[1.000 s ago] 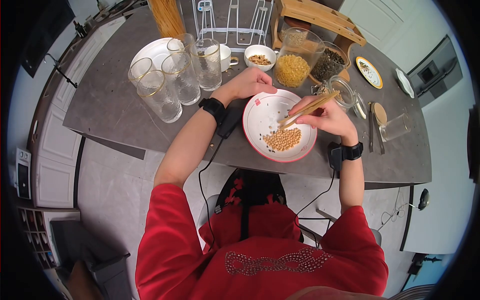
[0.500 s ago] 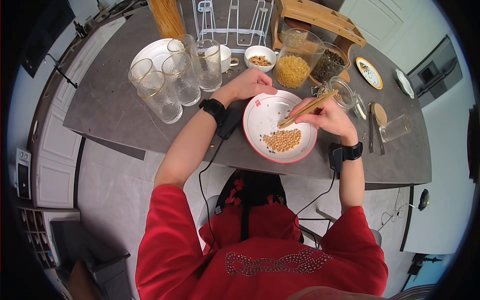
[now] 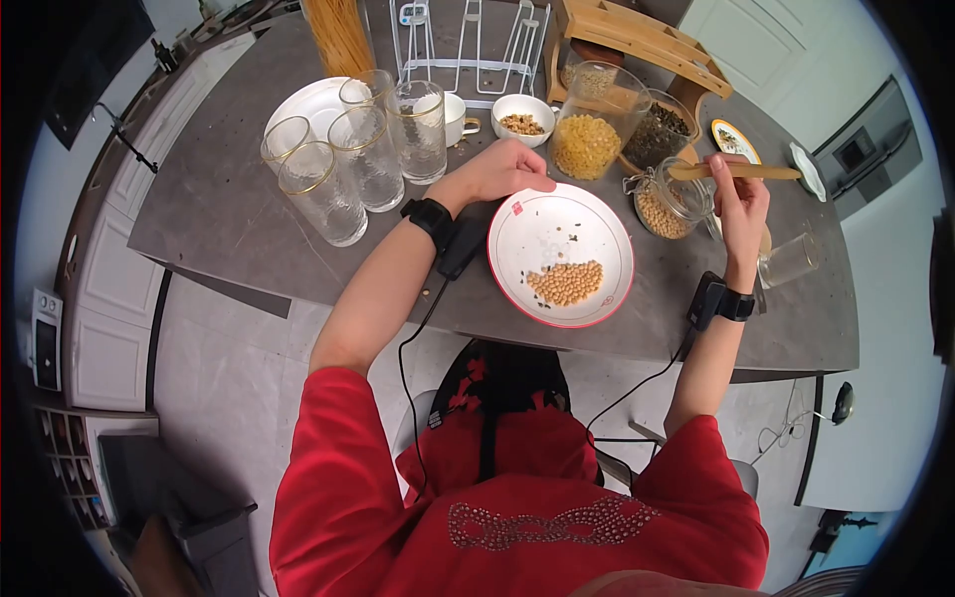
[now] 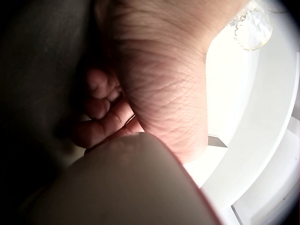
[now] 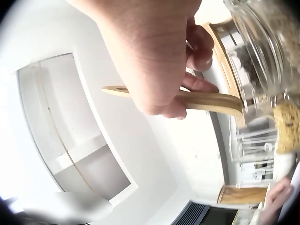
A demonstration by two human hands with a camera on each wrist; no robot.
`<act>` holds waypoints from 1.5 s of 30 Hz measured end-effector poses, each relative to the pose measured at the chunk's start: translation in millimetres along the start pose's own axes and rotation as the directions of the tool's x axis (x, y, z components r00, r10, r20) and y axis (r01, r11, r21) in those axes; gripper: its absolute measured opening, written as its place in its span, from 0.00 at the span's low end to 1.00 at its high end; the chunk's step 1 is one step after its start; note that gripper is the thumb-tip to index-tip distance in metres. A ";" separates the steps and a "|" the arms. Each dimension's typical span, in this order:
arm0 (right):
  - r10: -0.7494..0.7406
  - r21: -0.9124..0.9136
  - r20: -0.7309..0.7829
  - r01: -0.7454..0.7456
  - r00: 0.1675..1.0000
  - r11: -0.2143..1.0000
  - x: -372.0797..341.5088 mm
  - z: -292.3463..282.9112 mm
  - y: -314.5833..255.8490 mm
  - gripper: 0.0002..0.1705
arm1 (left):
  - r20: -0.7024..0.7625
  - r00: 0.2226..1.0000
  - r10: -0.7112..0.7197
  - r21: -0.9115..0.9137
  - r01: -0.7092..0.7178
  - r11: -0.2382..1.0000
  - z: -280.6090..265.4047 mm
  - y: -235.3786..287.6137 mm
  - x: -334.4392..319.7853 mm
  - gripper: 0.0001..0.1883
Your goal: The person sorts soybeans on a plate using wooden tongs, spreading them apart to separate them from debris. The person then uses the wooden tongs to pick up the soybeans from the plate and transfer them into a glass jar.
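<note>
A white bowl with a red rim (image 3: 517, 284) holds a heap of round beans (image 3: 567, 284) and a few dark seeds. The left hand (image 3: 505, 171) grips the bowl's upper left rim; in the left wrist view its fingers (image 4: 101, 126) curl beneath the bowl (image 4: 117, 183). Wooden tongs (image 3: 776, 172) are pinched in the right hand (image 3: 741, 204), whose tips point left over the open mouth of a glass jar of beans (image 3: 662, 209). The right wrist view shows the tongs (image 5: 211, 101) between thumb and fingers, the glass jar (image 5: 262, 42) nearby.
Several gold-rimmed glasses (image 3: 320, 199) stand at the left, before a plate. Behind the bowl are a cup of nuts (image 3: 522, 123), a yellow pasta container (image 3: 585, 144), a jar of dark seeds (image 3: 655, 134) and a wire rack (image 3: 468, 65). A clear glass (image 3: 791, 261) lies at the right.
The right hand with the tongs has left the bowl and moved right and up to the glass jar. The left hand has stayed on the rim.
</note>
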State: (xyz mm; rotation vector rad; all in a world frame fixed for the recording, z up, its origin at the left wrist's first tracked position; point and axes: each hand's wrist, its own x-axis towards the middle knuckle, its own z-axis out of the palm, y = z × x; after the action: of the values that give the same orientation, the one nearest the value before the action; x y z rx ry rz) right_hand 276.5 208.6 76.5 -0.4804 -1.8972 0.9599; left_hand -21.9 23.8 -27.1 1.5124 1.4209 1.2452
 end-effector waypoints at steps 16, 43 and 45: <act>-0.084 0.075 0.777 0.041 0.624 0.996 -39.9 67.6 -12.9 0.11 | 0.013 1.000 -0.026 -0.022 0.027 0.999 1.4 6.8 -1.4 0.14; -0.053 0.035 0.717 0.040 0.695 0.999 -44.5 70.4 -24.7 0.10 | 0.027 0.999 -0.025 -0.007 0.025 1.000 2.7 4.8 -3.7 0.14; -0.080 0.080 0.778 0.028 0.624 0.996 -45.9 75.2 -21.0 0.11 | 0.020 0.999 -0.031 -0.014 0.031 0.999 2.6 6.7 -2.1 0.14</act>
State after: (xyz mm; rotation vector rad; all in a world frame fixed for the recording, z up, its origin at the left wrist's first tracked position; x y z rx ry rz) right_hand 235.3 133.4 47.0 0.0882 -2.6282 1.3168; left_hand -17.2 21.0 -21.8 1.4834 1.4148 1.2163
